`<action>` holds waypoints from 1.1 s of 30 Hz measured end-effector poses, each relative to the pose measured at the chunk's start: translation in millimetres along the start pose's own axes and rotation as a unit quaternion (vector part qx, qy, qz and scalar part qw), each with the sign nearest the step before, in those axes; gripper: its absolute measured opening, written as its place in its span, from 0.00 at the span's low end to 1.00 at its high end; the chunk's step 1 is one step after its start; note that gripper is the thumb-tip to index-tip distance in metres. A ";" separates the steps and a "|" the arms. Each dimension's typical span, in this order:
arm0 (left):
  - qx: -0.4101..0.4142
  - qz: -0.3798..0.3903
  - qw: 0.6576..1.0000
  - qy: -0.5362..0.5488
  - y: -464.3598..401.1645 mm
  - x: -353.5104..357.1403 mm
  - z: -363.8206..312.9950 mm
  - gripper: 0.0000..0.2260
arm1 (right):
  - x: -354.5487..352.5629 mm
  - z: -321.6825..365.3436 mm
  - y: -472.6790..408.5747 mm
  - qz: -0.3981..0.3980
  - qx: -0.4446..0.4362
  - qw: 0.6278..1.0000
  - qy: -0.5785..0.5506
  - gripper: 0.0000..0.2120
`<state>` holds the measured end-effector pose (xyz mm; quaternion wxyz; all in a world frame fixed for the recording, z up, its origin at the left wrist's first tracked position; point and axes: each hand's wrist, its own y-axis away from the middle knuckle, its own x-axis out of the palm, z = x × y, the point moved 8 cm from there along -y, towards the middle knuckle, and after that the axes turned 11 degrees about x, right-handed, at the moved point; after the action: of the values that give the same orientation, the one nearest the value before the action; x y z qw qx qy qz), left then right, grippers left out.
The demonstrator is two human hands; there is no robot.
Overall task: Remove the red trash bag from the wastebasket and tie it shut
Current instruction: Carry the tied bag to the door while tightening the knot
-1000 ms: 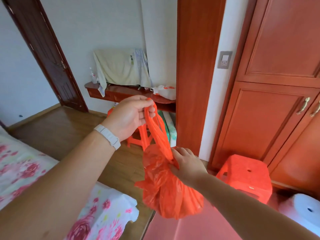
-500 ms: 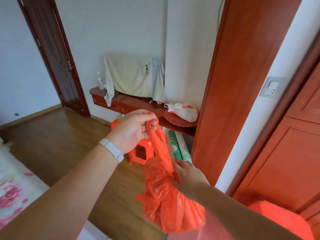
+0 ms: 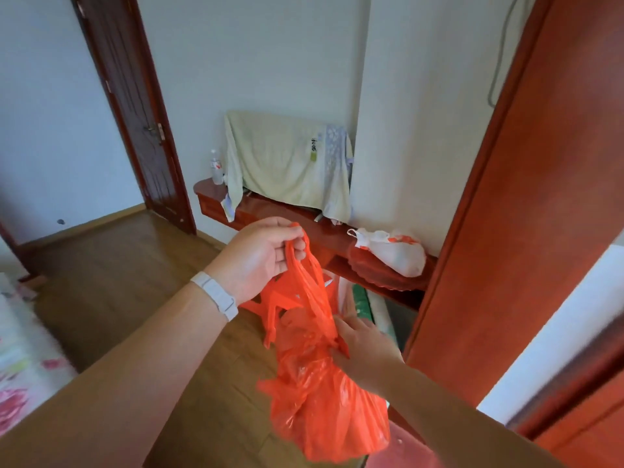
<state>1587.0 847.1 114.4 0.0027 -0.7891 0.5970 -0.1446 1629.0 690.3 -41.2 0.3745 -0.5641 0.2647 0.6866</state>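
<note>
— Both hands on the red trash bag [image 3: 324, 400]?
— Yes. My left hand [image 3: 260, 258] pinches the bag's handles [image 3: 305, 275] up high, fingers closed round them. My right hand [image 3: 366, 349] grips the gathered neck lower down.
— Where's the bag?
— Hanging in the air between my arms, above the wooden floor [image 3: 118, 275], clear of any wastebasket.

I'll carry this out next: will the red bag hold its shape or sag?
The red trash bag is thin, crinkled film, so it probably sags and swings. Its handles, pulled taut by the left hand, suggest modest weight. The right hand pinching the neck hints at slippery plastic.
</note>
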 end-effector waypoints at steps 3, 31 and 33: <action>0.000 -0.031 0.999 -0.026 -40.6 -13.0 14.0 0.03 | 20.1 -9.7 -54.4 0.009 -0.031 0.999 -0.005 0.27; 0.047 -0.181 0.979 -0.075 -248.0 -233.4 -0.1 0.06 | 82.6 157.7 -396.0 -0.009 -0.240 0.967 -0.081 0.19; 0.046 -0.181 0.980 -0.071 -258.4 -274.6 -6.5 0.06 | 91.8 191.2 -421.2 0.001 -0.244 0.967 -0.071 0.21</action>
<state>1761.3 1181.4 104.5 0.0550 -0.8914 0.4352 -0.1138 1853.6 1104.4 -63.0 0.2430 -0.5876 0.0625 0.7693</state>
